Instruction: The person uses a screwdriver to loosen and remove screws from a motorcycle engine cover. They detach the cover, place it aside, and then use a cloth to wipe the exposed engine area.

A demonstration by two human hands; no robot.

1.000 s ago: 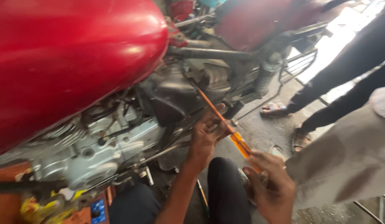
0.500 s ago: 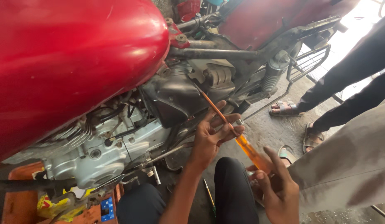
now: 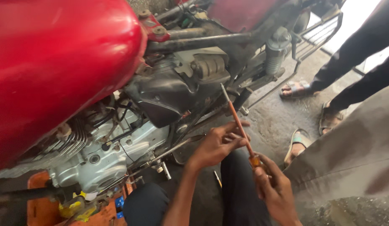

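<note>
I crouch beside a red motorcycle with its fuel tank (image 3: 56, 62) at the upper left and its grey engine (image 3: 98, 155) below. My right hand (image 3: 278, 192) grips the orange handle of a long screwdriver (image 3: 238, 123). The shaft slants up to the left, and its tip is near the black side panel (image 3: 165, 98). My left hand (image 3: 217, 144) pinches the shaft about halfway along, fingers curled around it.
Two other people stand at the right: sandalled feet (image 3: 295, 88) on the concrete floor and a grey trouser leg (image 3: 353, 155) close by my right hand. An orange tool tray (image 3: 98, 213) lies under the engine. A rear shock absorber (image 3: 276, 52) and a metal rack (image 3: 316, 35) are behind.
The view has shifted so the motorcycle sits lower and closer. Both hands stay on the screwdriver; its tip has drawn slightly back from the frame.
</note>
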